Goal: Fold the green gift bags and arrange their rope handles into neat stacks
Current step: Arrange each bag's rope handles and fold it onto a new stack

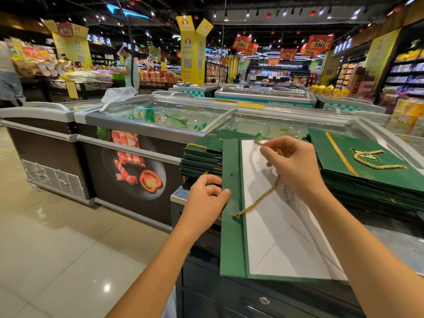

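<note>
**A:** Where is the gift bag?

**B:** The gift bag [231,244] is right in front of the person. It is flattened and held over the near edge of the worktop [394,246], white inner side up, with a dark green band down its left side.

**A:** And the hands?

**B:** The left hand [206,198] grips that green band partway up, with the thumb on top of the paper and the other fingers curled at the edge. The right hand [294,165] is higher, near the bag's far end, its fingertips pinched together on the gold rope handle [259,199]. From that pinch the rope hangs in a slack curve across the white paper and meets the green band lower down.

**A:** Any other bags?

**B:** Two piles. The left stack [202,157] sits just beyond the left hand, green bags lying flat with a bit of gold rope showing on top. The right stack [367,175] lies to the right of the right hand. Its top bag is face up, with a gold stripe, a logo and a rope loop [376,165] lying on it.

**A:** What's behind them?

**B:** A glass-topped freezer chest [160,118] just beyond the stacks, with a clear plastic bag [118,94] on its lid, and a glossy tiled floor [57,226] to the left
</note>
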The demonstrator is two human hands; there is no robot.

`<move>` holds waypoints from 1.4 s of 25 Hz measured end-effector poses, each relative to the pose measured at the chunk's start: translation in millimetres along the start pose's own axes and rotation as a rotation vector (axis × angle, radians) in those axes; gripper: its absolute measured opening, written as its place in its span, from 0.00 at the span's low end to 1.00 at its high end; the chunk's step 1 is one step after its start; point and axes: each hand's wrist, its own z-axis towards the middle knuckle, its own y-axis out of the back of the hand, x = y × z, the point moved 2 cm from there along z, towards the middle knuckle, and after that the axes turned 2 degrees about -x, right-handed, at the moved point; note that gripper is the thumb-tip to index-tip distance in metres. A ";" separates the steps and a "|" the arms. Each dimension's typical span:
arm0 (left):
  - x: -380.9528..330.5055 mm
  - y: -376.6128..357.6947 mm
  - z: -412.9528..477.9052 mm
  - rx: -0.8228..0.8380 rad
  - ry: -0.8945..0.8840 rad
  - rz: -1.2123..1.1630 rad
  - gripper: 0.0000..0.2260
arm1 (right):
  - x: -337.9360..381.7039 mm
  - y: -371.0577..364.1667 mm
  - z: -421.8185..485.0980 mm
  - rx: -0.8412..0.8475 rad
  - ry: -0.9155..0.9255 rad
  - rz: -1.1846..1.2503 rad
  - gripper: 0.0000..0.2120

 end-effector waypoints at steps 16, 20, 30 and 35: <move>-4.5 -2.8 -11.6 0.067 -0.096 -0.049 0.15 | -12.5 -12.6 -30.3 0.254 0.293 -0.261 0.08; -0.4 -3.4 -8.3 0.053 -0.109 -0.031 0.15 | -24.7 -12.1 -38.9 0.288 0.368 -0.283 0.06; -2.3 -1.3 -9.5 0.072 -0.098 -0.044 0.14 | -26.0 -8.1 -39.3 0.290 0.294 -0.138 0.14; -3.5 -1.9 -9.6 0.093 -0.104 -0.055 0.17 | -28.6 -12.9 -41.3 0.295 0.332 -0.263 0.09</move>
